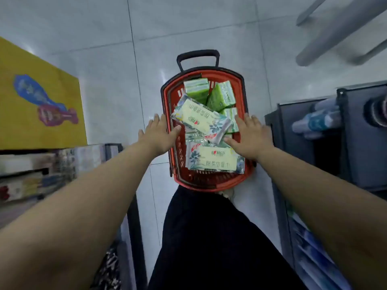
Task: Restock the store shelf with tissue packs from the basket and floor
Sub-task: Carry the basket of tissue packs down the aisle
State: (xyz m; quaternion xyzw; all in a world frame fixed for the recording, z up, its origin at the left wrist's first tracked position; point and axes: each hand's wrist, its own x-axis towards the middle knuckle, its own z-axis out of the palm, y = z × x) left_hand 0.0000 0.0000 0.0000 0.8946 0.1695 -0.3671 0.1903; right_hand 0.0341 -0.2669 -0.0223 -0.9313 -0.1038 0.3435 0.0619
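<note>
tissue packs fill a red basket that stands on the white tiled floor just ahead of the person's dark trousers. uppermost is a pale yellow pack with a leafy print, lying slantwise across the middle. a second flat pack of the same kind lies at the near end, and more wrappers show between the two. green packs stand bunched at the far end, under the basket's black handle.

left hand hovers over the basket's left rim, fingers straight and spread, its thumb tip at the left end of the slanted pack; whether it touches is hard to tell. right hand is over the right side of the basket, fingers straight and apart, thumb pointing in toward the packs. neither hand grips anything.

to the left, a yellow box with a blue and pink picture sits above blurred shelves of goods. to the right, a dark shelf unit carries bottles lying on their sides. grey metal legs cross the far right corner.
</note>
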